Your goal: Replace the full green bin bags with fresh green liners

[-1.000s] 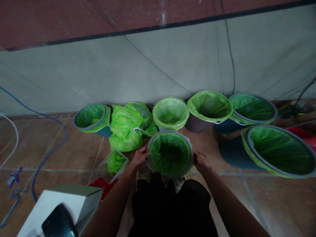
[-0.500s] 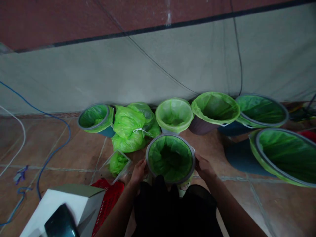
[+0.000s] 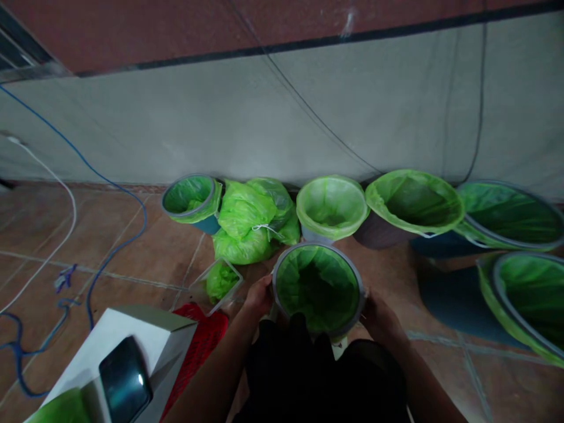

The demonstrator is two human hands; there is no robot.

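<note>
At the lower centre of the frame, the left hand (image 3: 259,296) and right hand (image 3: 379,316) hold one bin (image 3: 317,244) between them.

With our left hand (image 3: 259,295) and right hand (image 3: 380,317), we held a bin (image 3: 314,245) at opposite sides. Green bags (image 3: 244,212) sat near the wall (image 3: 220,129); a device (image 3: 124,379) lay on a box (image 3: 93,346).

I can't make out any lettering, brand, number or sign from where I'm standing: nothing legible on the grey-rimmed bin (image 3: 318,245) being held, nor on the bulging green bags (image 3: 247,217) or the white box (image 3: 136,330). The dark glossy device (image 3: 124,376) on that box shows a pale glint, and the red wall band (image 3: 176,29) a whitish smear, neither forming characters
</note>
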